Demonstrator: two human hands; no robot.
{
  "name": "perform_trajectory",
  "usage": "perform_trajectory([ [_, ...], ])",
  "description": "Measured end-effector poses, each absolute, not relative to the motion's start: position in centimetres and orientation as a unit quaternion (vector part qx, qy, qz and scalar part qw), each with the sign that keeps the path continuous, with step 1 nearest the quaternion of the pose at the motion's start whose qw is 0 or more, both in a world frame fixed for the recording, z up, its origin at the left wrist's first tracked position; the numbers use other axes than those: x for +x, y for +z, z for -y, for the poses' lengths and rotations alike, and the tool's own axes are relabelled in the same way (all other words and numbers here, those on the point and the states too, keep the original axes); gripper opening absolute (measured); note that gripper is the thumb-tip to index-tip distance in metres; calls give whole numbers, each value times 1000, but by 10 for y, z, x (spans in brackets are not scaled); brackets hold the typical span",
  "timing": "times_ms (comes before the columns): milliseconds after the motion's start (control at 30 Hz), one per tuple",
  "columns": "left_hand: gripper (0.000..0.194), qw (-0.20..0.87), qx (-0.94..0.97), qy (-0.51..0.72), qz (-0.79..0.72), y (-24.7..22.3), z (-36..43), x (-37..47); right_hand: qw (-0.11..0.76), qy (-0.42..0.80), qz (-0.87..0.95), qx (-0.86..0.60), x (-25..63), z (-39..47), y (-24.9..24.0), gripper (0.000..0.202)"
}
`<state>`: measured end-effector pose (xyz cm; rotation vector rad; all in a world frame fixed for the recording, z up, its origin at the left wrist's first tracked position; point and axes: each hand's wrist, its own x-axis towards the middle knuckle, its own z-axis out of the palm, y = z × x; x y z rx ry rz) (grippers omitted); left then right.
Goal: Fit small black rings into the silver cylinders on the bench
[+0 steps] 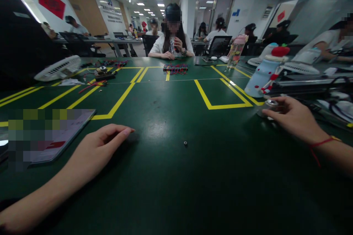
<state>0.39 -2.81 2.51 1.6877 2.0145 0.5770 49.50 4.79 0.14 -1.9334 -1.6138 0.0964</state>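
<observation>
At the right, my right hand [295,117] is closed around a silver metal cylinder [269,105], which has a small round boss on top and looks like a small motor. It is near the tabletop; whether it touches is hard to tell. My left hand [96,145] rests low over the green table [165,187] at the left, thumb and forefinger pinched together. Anything between those fingertips is hidden or too small to make out. Between the two hands a tiny dark metal ring [185,143] lies on the table, apart from both.
Left of my left hand lies a tablet-like flat device [63,147], partly blurred. A blue bottle [259,77] with a red top stands beyond my right hand. Wired parts [175,68] and a white fan [59,68] lie farther off. A person [172,40] sits opposite.
</observation>
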Motion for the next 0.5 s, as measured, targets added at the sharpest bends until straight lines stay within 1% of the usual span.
perform_trajectory([
  [33, 37, 218, 618, 212, -725, 24, 28, 5, 296, 25, 611, -734, 503, -50, -1, 53],
  [100, 36, 209, 629, 219, -716, 22, 28, 8, 277, -59, 630, -724, 506, -52, -4, 59],
  [167, 35, 204, 630, 225, -715, 21, 28, 9, 276, -177, 662, -674, 489, -50, -2, 67],
  [200, 35, 203, 629, 227, -715, 21, 27, 10, 278, -212, 687, -637, 473, -47, 0, 69],
  [233, 35, 203, 628, 229, -715, 21, 27, 9, 279, -214, 721, -597, 454, -42, 2, 67],
  [267, 36, 206, 630, 228, -713, 21, 28, 9, 277, -179, 763, -556, 431, -37, 4, 61],
  [333, 37, 208, 632, 225, -711, 20, 28, 8, 255, -53, 833, -488, 381, -24, 5, 46],
  [400, 37, 210, 634, 220, -711, 20, 29, 7, 233, 56, 868, -435, 335, -13, 3, 44],
  [500, 37, 211, 637, 213, -710, 19, 30, 5, 208, 132, 887, -391, 296, -7, -3, 30],
])
